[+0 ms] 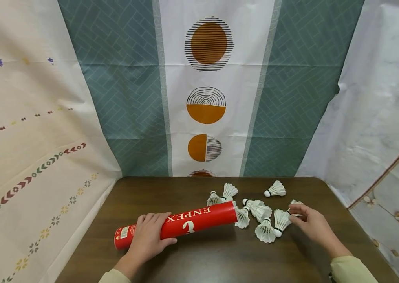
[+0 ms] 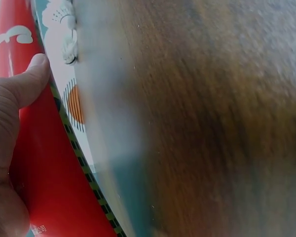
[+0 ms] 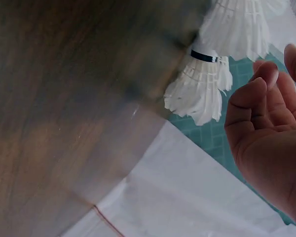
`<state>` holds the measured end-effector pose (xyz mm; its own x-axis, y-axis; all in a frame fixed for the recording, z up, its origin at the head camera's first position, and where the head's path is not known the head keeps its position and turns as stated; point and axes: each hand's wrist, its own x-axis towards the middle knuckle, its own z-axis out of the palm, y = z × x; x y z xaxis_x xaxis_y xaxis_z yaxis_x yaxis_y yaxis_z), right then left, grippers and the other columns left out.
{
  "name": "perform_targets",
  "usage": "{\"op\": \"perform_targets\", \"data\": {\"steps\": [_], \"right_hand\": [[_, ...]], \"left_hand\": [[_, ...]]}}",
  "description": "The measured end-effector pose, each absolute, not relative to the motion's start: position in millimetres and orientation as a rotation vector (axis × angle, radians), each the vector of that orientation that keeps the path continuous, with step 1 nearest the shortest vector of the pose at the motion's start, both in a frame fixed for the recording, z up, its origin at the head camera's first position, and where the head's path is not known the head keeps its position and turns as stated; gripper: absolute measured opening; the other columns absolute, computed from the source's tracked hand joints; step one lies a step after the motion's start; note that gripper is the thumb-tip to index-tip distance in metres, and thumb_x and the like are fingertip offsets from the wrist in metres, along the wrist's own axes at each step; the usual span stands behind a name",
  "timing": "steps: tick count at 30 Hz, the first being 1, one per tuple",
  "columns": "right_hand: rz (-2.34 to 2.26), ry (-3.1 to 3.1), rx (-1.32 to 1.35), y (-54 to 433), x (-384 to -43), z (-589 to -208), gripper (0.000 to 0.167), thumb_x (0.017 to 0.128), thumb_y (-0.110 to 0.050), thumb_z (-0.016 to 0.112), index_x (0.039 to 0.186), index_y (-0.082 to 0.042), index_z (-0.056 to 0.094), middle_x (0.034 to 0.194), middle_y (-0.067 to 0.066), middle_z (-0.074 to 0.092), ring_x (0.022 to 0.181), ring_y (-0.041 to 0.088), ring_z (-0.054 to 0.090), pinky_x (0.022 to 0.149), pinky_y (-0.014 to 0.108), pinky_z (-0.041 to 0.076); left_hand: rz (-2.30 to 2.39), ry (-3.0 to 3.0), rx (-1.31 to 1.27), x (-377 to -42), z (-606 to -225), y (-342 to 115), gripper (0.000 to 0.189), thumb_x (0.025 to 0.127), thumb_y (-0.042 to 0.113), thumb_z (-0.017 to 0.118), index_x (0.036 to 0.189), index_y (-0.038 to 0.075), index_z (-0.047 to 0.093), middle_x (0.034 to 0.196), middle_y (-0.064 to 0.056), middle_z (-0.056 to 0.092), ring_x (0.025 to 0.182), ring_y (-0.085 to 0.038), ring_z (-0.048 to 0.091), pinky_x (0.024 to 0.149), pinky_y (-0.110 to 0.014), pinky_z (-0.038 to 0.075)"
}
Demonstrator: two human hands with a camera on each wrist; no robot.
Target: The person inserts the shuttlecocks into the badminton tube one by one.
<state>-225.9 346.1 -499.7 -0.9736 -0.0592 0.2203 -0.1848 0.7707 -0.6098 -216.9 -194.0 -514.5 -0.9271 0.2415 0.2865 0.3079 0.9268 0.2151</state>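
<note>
Red cylindrical tube with white lettering [image 1: 203, 215] is being held slantwise at a dark brown wooden surface [image 1: 217, 253], its right end lying close to a group of shuttlecocks. By the bare left grip [image 1: 150, 235] of a person the tube is being grasped around its left half, the thumb lying along the near side. Whether the right end is being lifted is not being shown clearly.

By the bare right grip [image 1: 310, 225] nothing is being grasped; its fingers are being bent only loosely, just beside a white feathered shuttlecock with a rounded base [image 1: 282, 221]. Whether a feather is being touched cannot be told. Another white, partly hidden shuttlecock [image 1: 295, 203] is being covered in part by these fingers.

A few mishaps are being risked. Because of its round shape, the tube could be set rolling if the left grip were loosened. The nearest white feathered shuttlecock [image 1: 243, 218], partly covered by the tube's end, could be pushed away by any careless swing. Feathers could be bent if a shuttlecock were pinched too hard, or if a neighbour were caught together with it.
</note>
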Motion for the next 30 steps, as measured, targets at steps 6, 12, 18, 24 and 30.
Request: {"op": "perform_targets", "data": {"steps": [6, 12, 18, 24, 30], "right_hand": [[0.862, -2.814, 0.25, 347, -233, -505, 0.041, 0.094, -0.02, 0.082, 0.13, -0.004, 0.07, 0.119, 0.014, 0.08, 0.095, 0.028, 0.077, 0.073, 0.027, 0.057], [0.848, -2.881, 0.226, 350, -232, -506, 0.041, 0.094, -0.021, 0.082, 0.131, -0.005, 0.071, 0.111, 0.011, 0.081, 0.098, 0.027, 0.077, 0.073, 0.027, 0.057], [0.855, -2.887, 0.202, 350, -231, -503, 0.038, 0.092, -0.018, 0.084, 0.128, -0.008, 0.073, 0.102, 0.007, 0.081, 0.093, 0.023, 0.075, 0.071, 0.027, 0.055], [0.865, -2.902, 0.189, 353, -230, -504, 0.038, 0.092, -0.019, 0.084, 0.128, -0.007, 0.073, 0.099, 0.004, 0.08, 0.088, 0.01, 0.071, 0.068, 0.025, 0.053], [0.967, -2.854, 0.177, 357, -227, -507, 0.04, 0.091, -0.018, 0.086, 0.127, -0.006, 0.074, 0.098, 0.005, 0.082, 0.083, -0.002, 0.068, 0.068, 0.024, 0.053]], "left_hand": [[-0.378, -2.815, -0.425, -218, -514, -194, 0.089, 0.069, 0.052, 0.098, 0.143, 0.02, 0.063, 0.132, -0.002, 0.074, 0.118, -0.026, 0.062, 0.102, -0.053, 0.043], [-0.382, -2.817, -0.43, -217, -512, -193, 0.088, 0.069, 0.051, 0.099, 0.143, 0.02, 0.063, 0.131, -0.002, 0.074, 0.118, -0.025, 0.062, 0.102, -0.053, 0.043], [-0.378, -2.828, -0.42, -216, -512, -194, 0.089, 0.069, 0.052, 0.099, 0.144, 0.019, 0.062, 0.132, -0.002, 0.074, 0.118, -0.026, 0.062, 0.102, -0.053, 0.043], [-0.363, -2.826, -0.42, -215, -513, -195, 0.088, 0.069, 0.052, 0.098, 0.143, 0.019, 0.063, 0.131, -0.002, 0.074, 0.118, -0.026, 0.062, 0.102, -0.053, 0.043], [-0.362, -2.832, -0.42, -215, -515, -195, 0.088, 0.069, 0.053, 0.098, 0.143, 0.02, 0.063, 0.132, -0.002, 0.074, 0.118, -0.025, 0.062, 0.101, -0.052, 0.043]]}}
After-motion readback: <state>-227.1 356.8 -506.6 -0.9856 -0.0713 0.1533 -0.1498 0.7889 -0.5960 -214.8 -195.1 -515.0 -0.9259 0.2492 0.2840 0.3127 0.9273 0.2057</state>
